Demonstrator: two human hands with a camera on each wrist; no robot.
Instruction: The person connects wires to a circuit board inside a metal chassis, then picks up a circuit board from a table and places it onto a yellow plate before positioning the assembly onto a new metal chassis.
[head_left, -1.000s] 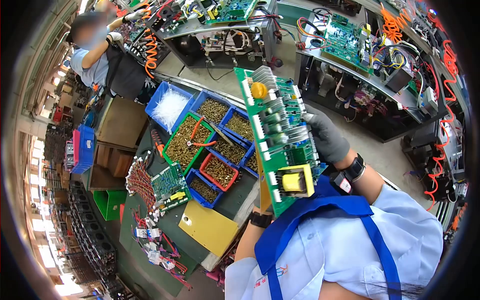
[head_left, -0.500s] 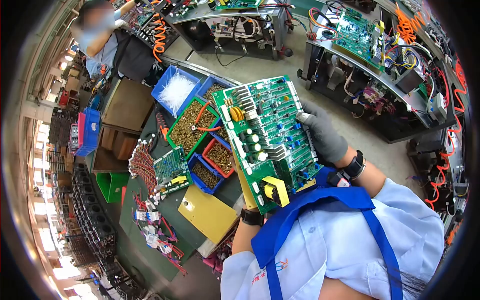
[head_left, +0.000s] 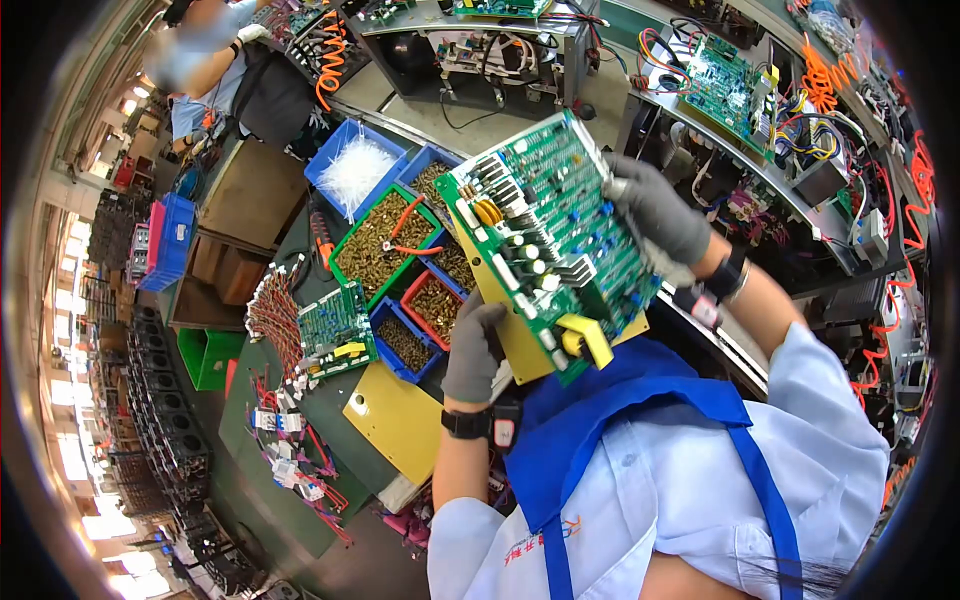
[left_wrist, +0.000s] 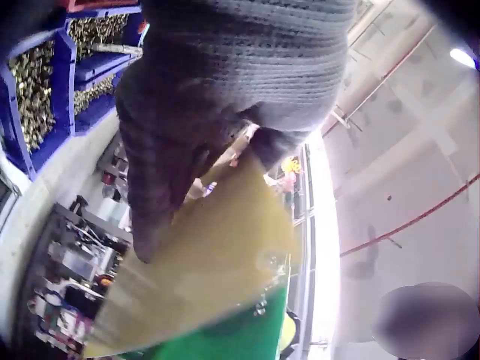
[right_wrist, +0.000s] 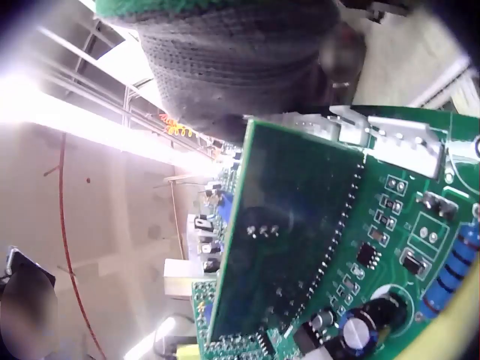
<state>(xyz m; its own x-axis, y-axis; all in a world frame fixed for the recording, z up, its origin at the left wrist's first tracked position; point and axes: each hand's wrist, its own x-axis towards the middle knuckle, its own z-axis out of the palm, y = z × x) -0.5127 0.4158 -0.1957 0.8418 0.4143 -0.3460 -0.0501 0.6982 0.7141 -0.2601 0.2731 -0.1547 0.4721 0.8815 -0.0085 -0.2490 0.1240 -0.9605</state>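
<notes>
A green circuit board with yellow and silver parts is held tilted in front of the chest, a yellow sheet lying beneath it. My gloved left hand pinches the sheet's left edge; in the left wrist view the left hand has the yellow sheet between thumb and fingers, with the green board behind it. The gloved right hand grips the board's upper right edge. In the right wrist view the right hand is at the edge of the board, its fingertips hidden.
Bins of brass fasteners, a blue bin of white ties, red-handled pliers, a smaller board and another yellow sheet are on the bench. Opened machines stand beyond; another person is at the upper left.
The board has turned to face upward and swung clockwise. The left hand has come into view at the sheet's left edge, and the right hand has moved up and right.
</notes>
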